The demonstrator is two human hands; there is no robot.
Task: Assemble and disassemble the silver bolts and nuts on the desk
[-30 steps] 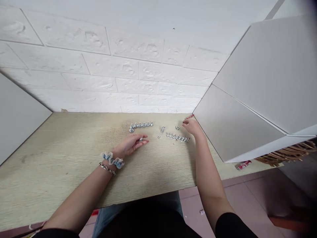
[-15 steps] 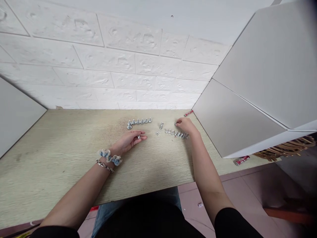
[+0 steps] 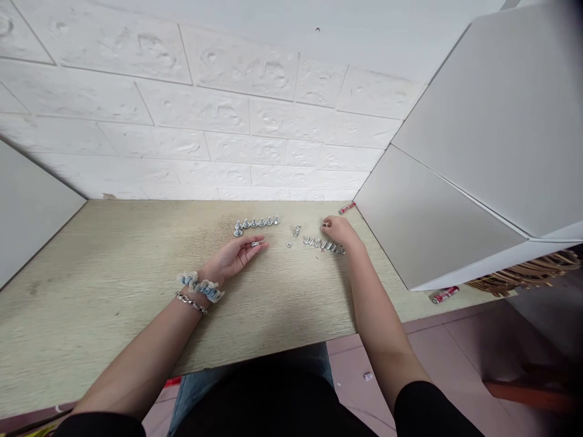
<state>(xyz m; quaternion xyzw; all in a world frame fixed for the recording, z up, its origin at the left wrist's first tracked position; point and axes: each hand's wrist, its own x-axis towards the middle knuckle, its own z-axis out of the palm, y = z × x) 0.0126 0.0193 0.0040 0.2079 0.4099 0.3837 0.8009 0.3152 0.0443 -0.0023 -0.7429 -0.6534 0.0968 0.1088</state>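
Note:
My left hand (image 3: 239, 252) is closed lightly on a small silver bolt (image 3: 255, 244), held between thumb and fingers above the table. Behind it, several bolts with washers (image 3: 261, 222) stand upright in a bent row. My right hand (image 3: 337, 229) pinches at the table's back right, near a small metal piece (image 3: 323, 225) mostly hidden by the fingertips. In front of that hand, several more bolts (image 3: 324, 245) form a slanting row. Between the hands, several nuts (image 3: 297, 230) lie in a short line, with a single nut (image 3: 289, 244) apart from them.
The pale wooden table (image 3: 136, 267) meets a white brick-patterned wall (image 3: 268, 145) behind. A white cabinet (image 3: 423, 206) bounds the right side, with a red battery (image 3: 347, 208) at its back corner and another red battery (image 3: 445, 295) near the front.
My left hand has shifted slightly left and turned, so the bolt in it now lies more level. My right hand has barely moved, its fingertips still pinched at the same spot.

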